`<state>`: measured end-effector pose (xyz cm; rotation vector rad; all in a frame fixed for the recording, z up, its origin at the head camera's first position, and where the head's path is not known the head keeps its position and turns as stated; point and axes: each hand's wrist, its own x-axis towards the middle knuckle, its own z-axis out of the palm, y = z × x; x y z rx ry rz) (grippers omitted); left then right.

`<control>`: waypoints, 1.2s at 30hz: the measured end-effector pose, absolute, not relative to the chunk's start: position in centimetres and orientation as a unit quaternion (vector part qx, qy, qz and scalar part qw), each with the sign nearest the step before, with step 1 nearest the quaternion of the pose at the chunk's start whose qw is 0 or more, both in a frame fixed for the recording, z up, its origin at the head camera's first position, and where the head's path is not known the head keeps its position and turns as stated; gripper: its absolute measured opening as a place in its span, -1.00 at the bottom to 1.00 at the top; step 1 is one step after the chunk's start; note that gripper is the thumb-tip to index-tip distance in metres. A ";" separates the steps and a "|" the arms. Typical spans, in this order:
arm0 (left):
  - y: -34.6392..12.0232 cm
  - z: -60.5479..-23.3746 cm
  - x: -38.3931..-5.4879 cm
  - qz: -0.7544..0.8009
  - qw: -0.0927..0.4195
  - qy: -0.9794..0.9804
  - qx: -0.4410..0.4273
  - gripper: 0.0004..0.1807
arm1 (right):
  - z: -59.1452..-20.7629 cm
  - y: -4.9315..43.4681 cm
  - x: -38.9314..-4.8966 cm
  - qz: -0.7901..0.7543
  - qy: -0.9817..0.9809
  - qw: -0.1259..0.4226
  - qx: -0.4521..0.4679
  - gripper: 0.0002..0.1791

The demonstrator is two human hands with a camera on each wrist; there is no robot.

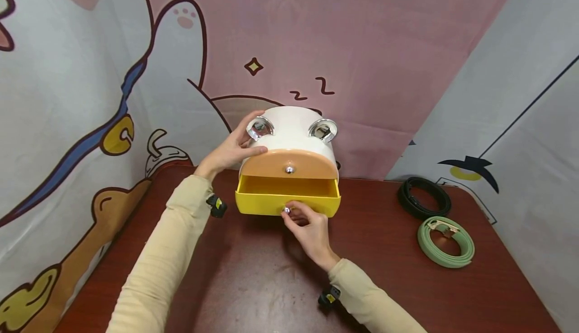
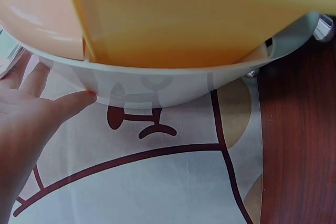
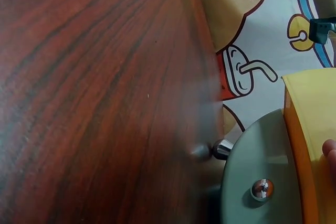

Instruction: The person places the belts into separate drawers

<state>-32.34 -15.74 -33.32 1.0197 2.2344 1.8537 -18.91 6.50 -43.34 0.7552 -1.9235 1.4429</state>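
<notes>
The person's left hand [image 1: 231, 149] lies spread, fingers fairly straight, against the side of a white cabinet [image 1: 296, 127] at the far part of the table. The right hand [image 1: 312, 232] has thumb and fingers pinched on the silver knob [image 1: 287, 210] of the yellow drawer [image 1: 258, 203], which juts out below a peach front [image 1: 264, 164].

The reddish-brown table [image 1: 271, 287] carries a coiled black belt [image 1: 408, 203] and a green belt [image 1: 427, 245] off to the right; cartoon-printed cloth [image 1: 371, 46] hangs behind.

From the right wrist you see a grey-green panel [image 3: 275, 135] with another knob [image 3: 262, 189], hidden in the head view.
</notes>
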 end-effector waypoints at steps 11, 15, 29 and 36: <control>-15.8 -33.2 -32.3 0.606 0.040 0.723 0.329 -0.09 | -45.7 7.0 -19.1 0.553 -0.729 0.286 0.285 -0.69; -15.9 -33.2 -32.4 0.607 0.042 0.721 0.330 -0.09 | -46.5 7.2 -19.1 0.551 -0.730 0.283 0.288 -0.70; -15.9 -32.8 -32.2 0.594 0.058 0.741 0.307 -0.08 | -44.5 7.0 -16.9 0.542 -0.722 0.300 0.307 -0.67; -15.9 -32.9 -32.3 0.600 0.062 0.737 0.304 -0.08 | -43.4 7.0 -15.9 0.538 -0.718 0.309 0.316 -0.66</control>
